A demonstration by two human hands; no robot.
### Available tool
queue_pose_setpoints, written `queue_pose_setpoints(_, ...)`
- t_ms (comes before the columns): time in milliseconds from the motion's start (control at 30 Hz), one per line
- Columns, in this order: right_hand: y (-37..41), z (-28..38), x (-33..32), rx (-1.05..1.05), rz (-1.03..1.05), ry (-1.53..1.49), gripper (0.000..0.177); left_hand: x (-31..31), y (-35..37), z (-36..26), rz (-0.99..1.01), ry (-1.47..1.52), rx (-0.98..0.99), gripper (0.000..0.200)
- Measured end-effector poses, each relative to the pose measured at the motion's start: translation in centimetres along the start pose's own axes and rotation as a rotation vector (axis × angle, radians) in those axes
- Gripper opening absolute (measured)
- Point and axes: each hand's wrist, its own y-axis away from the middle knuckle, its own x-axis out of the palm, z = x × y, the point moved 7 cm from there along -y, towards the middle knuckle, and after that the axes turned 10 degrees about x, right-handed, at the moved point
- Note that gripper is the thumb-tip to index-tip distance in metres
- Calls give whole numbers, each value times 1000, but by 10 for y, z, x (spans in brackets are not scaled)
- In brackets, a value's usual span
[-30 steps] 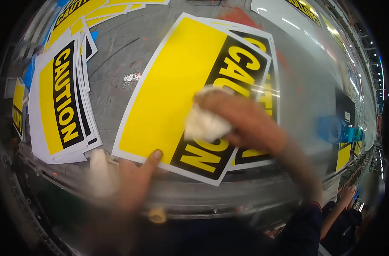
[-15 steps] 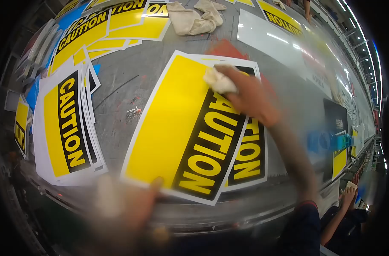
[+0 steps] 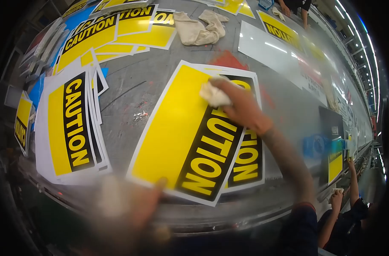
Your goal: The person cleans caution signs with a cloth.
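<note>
A yellow and black caution sign (image 3: 160, 141) with a white border lies tilted in front of me, overlapping a second caution sign (image 3: 250, 164). My right hand (image 3: 243, 102) is closed around a wadded white cloth (image 3: 214, 93) and presses it on the upper sign, over the start of the lettering. My left hand (image 3: 145, 205), smeared at the bottom, has its thumb over the sign's lower left edge; its other fingers are hidden. A whitish blur beside that hand cannot be made out.
A stack of caution signs (image 3: 58, 128) lies left, with more signs (image 3: 139, 36) behind. Crumpled white gloves or cloths (image 3: 198, 30) rest at the back. A pale sheet (image 3: 267, 53) lies right. Another person's hands (image 3: 336, 200) work at the lower right.
My right hand and the cloth have moved slightly down and left over the sign. My left hand keeps its place at the edge. The view has shifted a little.
</note>
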Motion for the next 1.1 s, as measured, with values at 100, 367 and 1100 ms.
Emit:
queue_pose_setpoints(100,51,76,30,-158,158,-123,59,16,-12,-1,51,16,32,53)
queue_pose_setpoints(367,-11,43,30,-20,51,-95,66,34,-24,-7,71,218,24,55)
queue_pose_setpoints(1100,-36,85,66,-102,59,-114,73,38,-27,-8,314,528,-18,65)
